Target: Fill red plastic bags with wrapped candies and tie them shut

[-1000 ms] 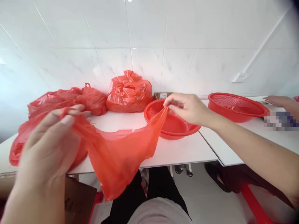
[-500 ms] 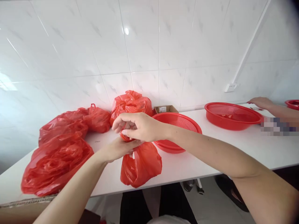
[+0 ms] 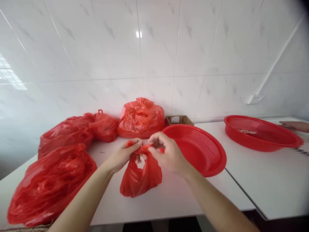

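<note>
A small red plastic bag [image 3: 142,180] hangs between my hands above the table, its top gathered and twisted. My left hand [image 3: 124,156] is closed around the gathered handles, thumb on top. From the other side, my right hand [image 3: 167,151] pinches the same twisted plastic with thumb and fingers. A gap shows under the handles, with some left fingertips visible through it. What the bag contains is hidden. Just behind my right hand is a red perforated plastic basket [image 3: 217,158].
Several red plastic bags stand left, including a large one [image 3: 51,187] and a round one [image 3: 142,117] by the wall. Behind the basket is a small cardboard box [image 3: 180,120]. A second red basket [image 3: 256,145] holds small items; another person's hand [image 3: 294,125] is beyond it.
My right hand has come down from above my left wrist to the right side of the handles and now pinches them. The view has shifted, and the other person's arm has drawn back.
</note>
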`<state>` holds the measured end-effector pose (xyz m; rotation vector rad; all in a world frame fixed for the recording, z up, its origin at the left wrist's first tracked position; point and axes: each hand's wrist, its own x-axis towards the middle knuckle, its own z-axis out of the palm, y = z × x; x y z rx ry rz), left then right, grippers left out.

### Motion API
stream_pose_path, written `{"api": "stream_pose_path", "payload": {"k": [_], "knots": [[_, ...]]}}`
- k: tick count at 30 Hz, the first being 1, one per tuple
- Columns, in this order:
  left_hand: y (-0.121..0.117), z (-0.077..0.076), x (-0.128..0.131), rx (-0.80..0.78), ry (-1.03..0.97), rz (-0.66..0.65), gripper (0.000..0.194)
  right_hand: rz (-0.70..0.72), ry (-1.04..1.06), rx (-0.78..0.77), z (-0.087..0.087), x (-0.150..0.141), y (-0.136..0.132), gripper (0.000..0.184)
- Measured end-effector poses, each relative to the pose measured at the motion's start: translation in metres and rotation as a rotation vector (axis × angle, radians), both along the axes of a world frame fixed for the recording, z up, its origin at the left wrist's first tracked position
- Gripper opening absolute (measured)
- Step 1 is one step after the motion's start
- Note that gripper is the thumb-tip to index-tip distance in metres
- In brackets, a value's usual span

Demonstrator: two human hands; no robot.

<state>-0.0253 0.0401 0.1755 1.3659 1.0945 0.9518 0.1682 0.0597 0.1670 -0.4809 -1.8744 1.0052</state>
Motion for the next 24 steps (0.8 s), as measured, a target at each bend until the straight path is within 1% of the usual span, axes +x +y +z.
{"api": "stream_pose_path", "payload": {"k": [2, 3, 5, 7, 9, 12, 14, 15, 16, 17, 19, 22, 24], "knots": [[0.002, 0.002, -0.007, 0.036, 0.077, -0.069, 0.026, 0.081, 0.021, 0.005, -0.007, -0.002, -0.008, 0.011], [0.003, 0.003, -0.010, 0.044, 0.134, -0.108, 0.023, 0.080, 0.035, 0.014, -0.012, -0.003, -0.008, 0.011], [0.005, 0.005, -0.013, 0.049, 0.273, -0.174, 0.015, -0.010, 0.071, 0.010, -0.023, -0.007, -0.001, 0.014], [0.006, 0.003, -0.010, 0.091, 0.431, -0.186, 0.008, -0.080, 0.060, -0.054, -0.036, -0.012, 0.012, 0.022], [0.005, -0.002, -0.003, 0.221, 0.616, -0.114, 0.013, -0.063, -0.007, -0.157, -0.049, -0.018, 0.022, 0.030], [0.002, -0.013, 0.007, 0.543, 0.888, 0.132, 0.024, 0.005, -0.013, -0.313, -0.064, -0.022, 0.024, 0.037], [0.001, -0.019, 0.010, 0.748, 0.973, 0.255, 0.030, 0.095, 0.026, -0.405, -0.069, -0.022, 0.020, 0.039], [0.000, -0.021, 0.010, 0.817, 0.980, 0.274, 0.031, 0.143, 0.034, -0.436, -0.070, -0.021, 0.017, 0.039], [-0.001, -0.022, 0.009, 0.855, 0.974, 0.266, 0.032, 0.173, 0.036, -0.452, -0.069, -0.019, 0.014, 0.037], [-0.002, -0.023, 0.007, 0.867, 0.969, 0.235, 0.032, 0.180, 0.034, -0.447, -0.067, -0.016, 0.011, 0.034], [-0.006, -0.026, 0.000, 0.848, 0.989, 0.147, 0.032, 0.124, 0.004, -0.373, -0.062, -0.008, 0.005, 0.028], [-0.013, -0.031, -0.021, 0.809, 1.051, 0.027, 0.034, -0.015, -0.123, -0.169, -0.060, 0.010, -0.004, 0.028], [-0.019, -0.035, -0.042, 0.760, 1.049, -0.004, 0.030, -0.074, -0.224, -0.067, -0.064, 0.027, -0.011, 0.029]]}}
